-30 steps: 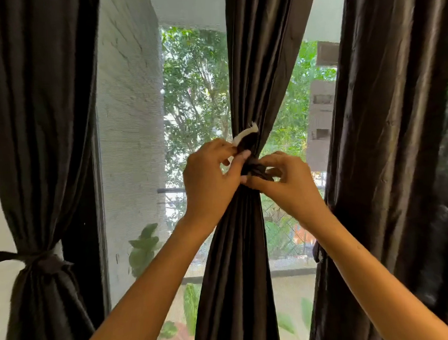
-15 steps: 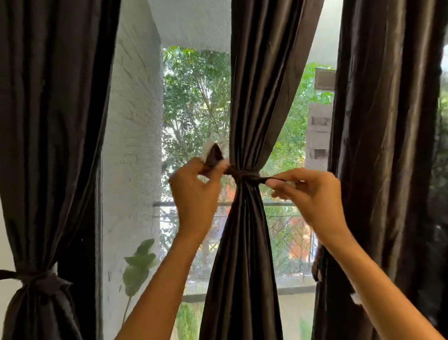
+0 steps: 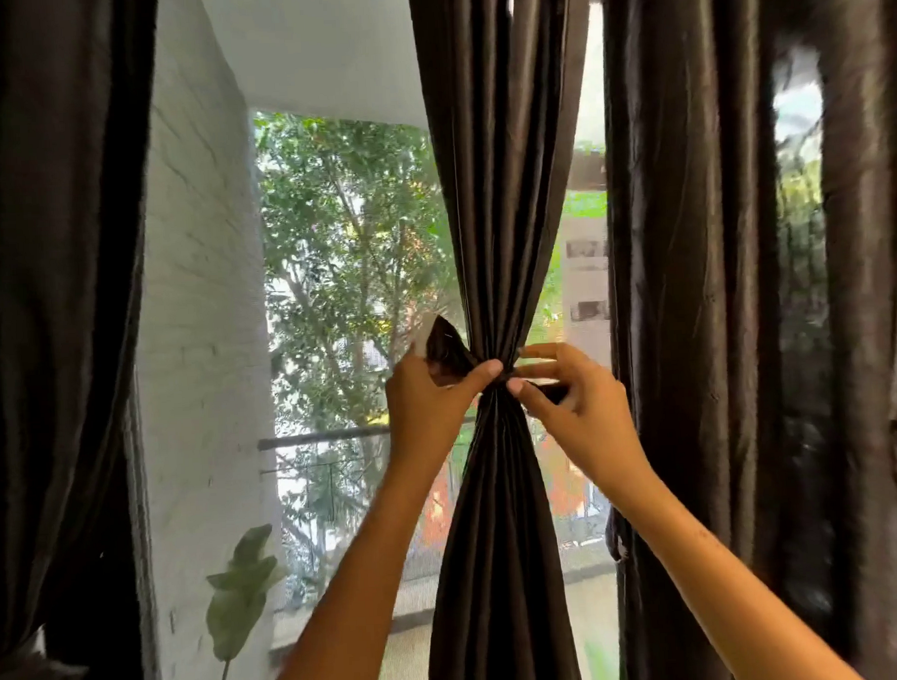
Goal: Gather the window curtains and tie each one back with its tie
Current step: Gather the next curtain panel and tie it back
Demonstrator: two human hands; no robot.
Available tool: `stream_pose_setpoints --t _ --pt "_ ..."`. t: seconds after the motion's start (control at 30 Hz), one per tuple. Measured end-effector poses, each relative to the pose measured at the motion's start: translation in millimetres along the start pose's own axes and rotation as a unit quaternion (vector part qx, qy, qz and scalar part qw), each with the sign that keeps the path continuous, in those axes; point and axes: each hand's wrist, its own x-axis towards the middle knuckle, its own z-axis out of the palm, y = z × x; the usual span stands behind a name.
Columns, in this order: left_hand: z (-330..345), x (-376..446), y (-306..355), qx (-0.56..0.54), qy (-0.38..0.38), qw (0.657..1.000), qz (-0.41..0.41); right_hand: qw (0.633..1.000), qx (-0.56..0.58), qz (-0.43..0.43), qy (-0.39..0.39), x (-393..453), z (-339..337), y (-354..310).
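A dark brown middle curtain (image 3: 487, 209) hangs in front of the window, cinched into a narrow waist at hand height. A matching dark tie (image 3: 444, 353) wraps that waist. My left hand (image 3: 428, 397) pinches the tie's left end, which sticks up as a pointed flap, thumb pressed against the knot. My right hand (image 3: 575, 401) pinches the tie's other end just right of the waist. The left curtain (image 3: 57, 254) is gathered low at the left edge. The right curtain (image 3: 731, 276) hangs loose.
Behind the glass are a white brick wall (image 3: 204, 324), a balcony rail (image 3: 322, 438), trees, and a large-leafed plant (image 3: 242, 595) at the lower left. A dark loop (image 3: 617, 538) hangs at the right curtain's inner edge.
Both hands pulled the tie's ends outward, then came back in close to the knot. The view tilted upward, so the left curtain's tie has slid almost out of the frame.
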Motion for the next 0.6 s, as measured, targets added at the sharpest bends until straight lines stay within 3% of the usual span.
stream_pose_setpoints --t 0.1,0.37,0.6 --pt "17 -3 -6 -0.025 -0.007 0.999 -0.026 0.998 -0.049 -0.010 0.042 0 0 8" --pt "31 -8 -16 -0.030 0.025 0.999 0.021 0.999 -0.034 0.025 0.014 -3 0 17" --pt "38 -31 -4 -0.014 0.116 0.992 0.052 0.996 -0.085 0.020 -0.015 -6 -6 9"
